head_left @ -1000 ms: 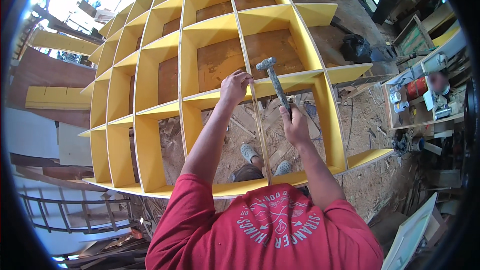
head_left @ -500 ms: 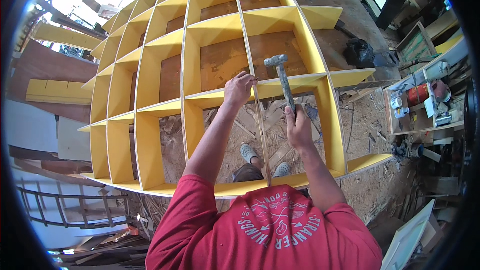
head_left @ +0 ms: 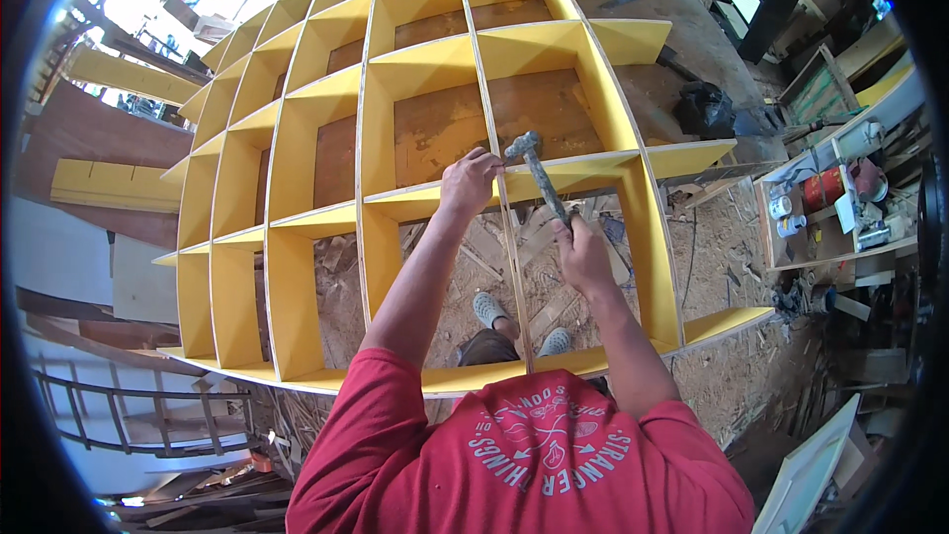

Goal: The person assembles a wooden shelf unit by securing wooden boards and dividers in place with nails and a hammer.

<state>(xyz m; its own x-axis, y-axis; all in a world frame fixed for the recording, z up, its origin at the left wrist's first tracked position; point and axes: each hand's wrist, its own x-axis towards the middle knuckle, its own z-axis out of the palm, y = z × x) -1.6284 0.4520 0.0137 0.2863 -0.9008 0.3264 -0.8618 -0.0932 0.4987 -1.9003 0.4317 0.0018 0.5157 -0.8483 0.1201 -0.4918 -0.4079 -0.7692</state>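
My right hand (head_left: 585, 257) is wrapped round the handle of a hammer (head_left: 545, 184). The worn metal hammer head is just right of my left fingertips, over a crossing of panels. My left hand (head_left: 469, 181) is pinched closed there, against the top edge of a long dividing panel; whatever small thing sits between the fingertips is too small to make out. Both hands are over a large grid of yellow panels (head_left: 378, 153), standing on edge and interlocked, with open cells between them. My forearms reach across its near row.
My shoes (head_left: 488, 310) are inside a near cell, among wood scraps and shavings. A black plastic bag (head_left: 704, 111) lies right of the grid. Further right, a wooden box (head_left: 797, 259) holds cans and a red container. Boards (head_left: 119, 183) lean at the left.
The hammer has come left and slightly nearer, its head now close to my left fingertips. My right hand has shifted a little left with it. My left hand stays at the panel crossing.
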